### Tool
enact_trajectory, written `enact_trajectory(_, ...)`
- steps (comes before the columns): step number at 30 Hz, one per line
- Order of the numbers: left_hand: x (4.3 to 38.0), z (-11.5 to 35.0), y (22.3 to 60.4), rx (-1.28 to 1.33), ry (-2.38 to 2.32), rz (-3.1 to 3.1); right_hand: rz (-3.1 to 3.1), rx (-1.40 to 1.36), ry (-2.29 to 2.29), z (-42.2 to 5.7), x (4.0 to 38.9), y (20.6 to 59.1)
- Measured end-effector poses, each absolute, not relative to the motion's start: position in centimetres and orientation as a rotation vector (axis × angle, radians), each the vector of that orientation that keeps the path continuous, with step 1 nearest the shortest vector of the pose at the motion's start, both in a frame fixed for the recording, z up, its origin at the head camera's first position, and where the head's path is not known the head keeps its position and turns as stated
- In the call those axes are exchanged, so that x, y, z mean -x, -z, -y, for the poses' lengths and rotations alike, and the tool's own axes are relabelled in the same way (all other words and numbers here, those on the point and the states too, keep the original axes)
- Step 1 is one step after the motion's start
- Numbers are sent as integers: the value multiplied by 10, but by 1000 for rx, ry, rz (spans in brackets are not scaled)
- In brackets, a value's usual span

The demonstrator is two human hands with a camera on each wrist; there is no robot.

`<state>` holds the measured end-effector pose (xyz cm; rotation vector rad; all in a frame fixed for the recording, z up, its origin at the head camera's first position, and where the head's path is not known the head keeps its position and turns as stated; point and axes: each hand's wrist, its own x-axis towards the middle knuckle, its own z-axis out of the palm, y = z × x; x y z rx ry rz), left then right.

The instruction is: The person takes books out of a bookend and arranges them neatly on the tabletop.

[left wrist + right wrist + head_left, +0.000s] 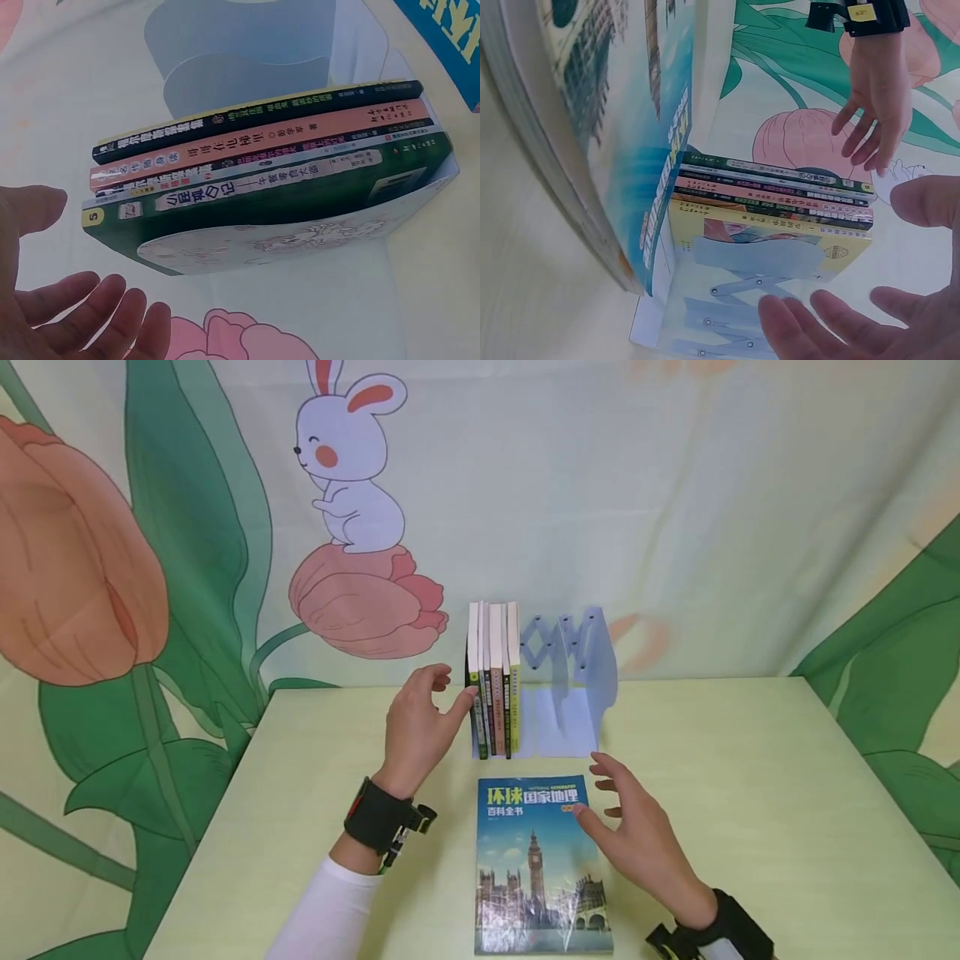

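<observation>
Several thin books (495,693) stand upright side by side in the left part of a pale blue folding bookend (607,668), spines facing me. My left hand (416,727) is beside the leftmost book, fingers loosely bent and thumb apart. In the left wrist view, a green-spined book (262,195) is nearest this hand, partly covered by the bookend's side plate. A large blue book (536,868) with a clock tower on its cover lies flat in front of the bookend. Over its upper right edge hovers my right hand (637,835), fingers spread and holding nothing.
The pale yellow table (750,793) extends to both sides. Behind it hangs a cloth backdrop (525,485) printed with a rabbit, tulips and leaves. Zigzag links (735,289) and further upright plates make up the bookend's right part. Both wrists wear black camera straps (378,814).
</observation>
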<state>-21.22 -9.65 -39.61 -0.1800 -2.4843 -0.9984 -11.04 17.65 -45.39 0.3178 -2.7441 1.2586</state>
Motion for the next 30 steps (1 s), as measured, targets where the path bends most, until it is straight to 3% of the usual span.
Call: enact_trajectory(30, 235, 92, 406, 250, 1047, 2529, 2620, -570, -1066, -169, 108, 448)
